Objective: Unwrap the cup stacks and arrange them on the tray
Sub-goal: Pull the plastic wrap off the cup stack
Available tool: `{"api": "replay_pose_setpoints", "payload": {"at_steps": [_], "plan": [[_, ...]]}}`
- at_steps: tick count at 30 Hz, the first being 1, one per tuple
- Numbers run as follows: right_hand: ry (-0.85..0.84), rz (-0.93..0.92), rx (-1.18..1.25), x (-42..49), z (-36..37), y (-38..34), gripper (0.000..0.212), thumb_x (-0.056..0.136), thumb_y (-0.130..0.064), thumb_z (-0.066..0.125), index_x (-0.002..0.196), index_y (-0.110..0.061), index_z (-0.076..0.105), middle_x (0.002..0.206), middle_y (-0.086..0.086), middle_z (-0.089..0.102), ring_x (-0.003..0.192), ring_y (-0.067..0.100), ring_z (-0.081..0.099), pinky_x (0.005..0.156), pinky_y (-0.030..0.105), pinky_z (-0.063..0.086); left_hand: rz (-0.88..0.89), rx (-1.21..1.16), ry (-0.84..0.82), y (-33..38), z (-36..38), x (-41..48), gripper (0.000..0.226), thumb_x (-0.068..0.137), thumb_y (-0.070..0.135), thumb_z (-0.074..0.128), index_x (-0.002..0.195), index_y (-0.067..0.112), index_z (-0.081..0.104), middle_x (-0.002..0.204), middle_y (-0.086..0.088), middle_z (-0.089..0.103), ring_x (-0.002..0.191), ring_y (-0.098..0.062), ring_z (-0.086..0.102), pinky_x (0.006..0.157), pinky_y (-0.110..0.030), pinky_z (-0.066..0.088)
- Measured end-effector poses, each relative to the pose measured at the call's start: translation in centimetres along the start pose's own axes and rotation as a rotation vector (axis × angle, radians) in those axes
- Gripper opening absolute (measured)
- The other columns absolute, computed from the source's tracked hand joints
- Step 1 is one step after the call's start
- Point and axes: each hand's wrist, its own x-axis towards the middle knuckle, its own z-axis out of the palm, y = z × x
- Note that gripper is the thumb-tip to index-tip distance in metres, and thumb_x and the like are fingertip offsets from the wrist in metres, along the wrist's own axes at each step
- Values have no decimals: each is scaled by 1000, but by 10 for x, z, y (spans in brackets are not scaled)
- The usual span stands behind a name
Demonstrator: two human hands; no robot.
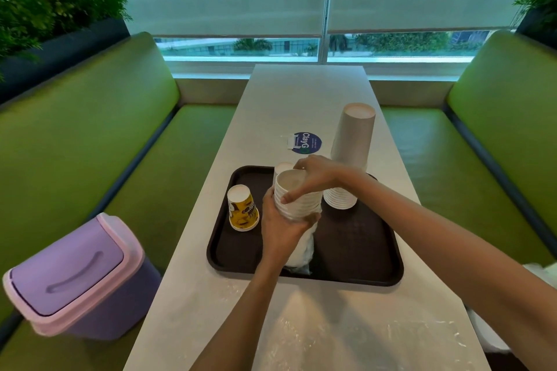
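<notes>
White cup stack (297,196), over the tray (361,250), gripped mid-height by the left hand (278,232) and pinched at the rim by the right hand (313,179), may spill if the wrap (303,250) below the left hand snags.

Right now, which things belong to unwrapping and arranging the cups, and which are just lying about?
Job: held cup stack, plastic wrap, tall white stack, yellow cup, tray, left hand, right hand, purple bin (likely for wrap).
Lying about: blue sticker, plants, green benches.
</notes>
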Motion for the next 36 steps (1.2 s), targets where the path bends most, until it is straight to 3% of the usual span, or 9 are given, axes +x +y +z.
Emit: {"api": "replay_pose_setpoints", "payload": {"at_steps": [6, 11, 14, 17, 21, 25, 28, 32, 36], "plan": [[3, 12, -29, 2, -12, -10, 80, 72, -60, 73, 129, -9, 52, 128, 5, 56, 111, 22, 54, 91, 34, 49, -8, -3, 16, -4, -2, 0, 101, 60, 33, 89, 141, 19, 30, 138, 1, 46, 125, -15, 46, 104, -31, 42], [95, -46, 16, -12, -45, -20, 77, 77, -61, 67, 138, -20, 42, 142, 6, 45, 125, 26, 45, 100, 38, 42, -29, 1, 29, -6, -7, -1, 99, 59, 31, 90, 138, 21, 32, 135, 2, 48, 117, -12, 48, 96, -25, 41], [125, -49, 7, -28, -71, -19, 70, 82, -59, 62, 139, -25, 40, 142, 6, 43, 123, 25, 44, 97, 36, 39, -53, 18, 31, -8, -10, 1, 99, 60, 32, 89, 139, 21, 30, 136, 1, 48, 121, -17, 49, 96, -25, 40], [50, 21, 38, -44, -83, -7, 67, 83, -51, 66, 138, -23, 39, 131, 2, 47, 108, 20, 48, 88, 31, 45, -38, 25, 17, -10, -11, 0, 99, 61, 31, 88, 140, 21, 29, 137, -1, 48, 123, -19, 48, 99, -27, 41], [-115, 151, 33, -59, -82, 16, 67, 81, -37, 73, 136, -18, 41, 127, 5, 51, 112, 25, 55, 91, 34, 51, 7, -5, 20, -11, -14, -3, 93, 58, 26, 90, 132, 26, 34, 128, 4, 51, 115, -14, 52, 96, -27, 46], [-299, 193, -19, -67, -62, 31, 51, 81, -34, 73, 124, -16, 51, 121, 6, 60, 109, 22, 61, 88, 29, 52, 12, -40, 8, -8, -16, -5, 88, 59, 26, 90, 124, 34, 31, 118, 15, 47, 107, -3, 48, 82, -6, 39], [-326, 168, 24, -70, -51, 34, 42, 82, -29, 73, 115, -18, 50, 115, 3, 60, 102, 17, 60, 87, 26, 52, 13, -51, 12, -10, -16, -5, 88, 58, 27, 90, 124, 33, 33, 118, 14, 48, 109, -6, 49, 87, -13, 40], [-77, 23, 225, -73, -73, 32, 56, 75, -35, 79, 121, -20, 49, 120, 3, 59, 110, 18, 56, 97, 34, 49, 17, -49, 23, -12, -15, -1, 87, 56, 25, 91, 126, 25, 39, 120, 9, 52, 112, -11, 51, 92, -23, 43], [525, -95, 515, -62, -101, 30, 68, 69, -25, 84, 125, -13, 46, 119, 5, 58, 105, 20, 58, 91, 34, 52, 10, -49, 15, -12, -13, 1, 92, 56, 27, 91, 131, 21, 39, 125, 6, 52, 116, -13, 50, 97, -30, 45]]}}
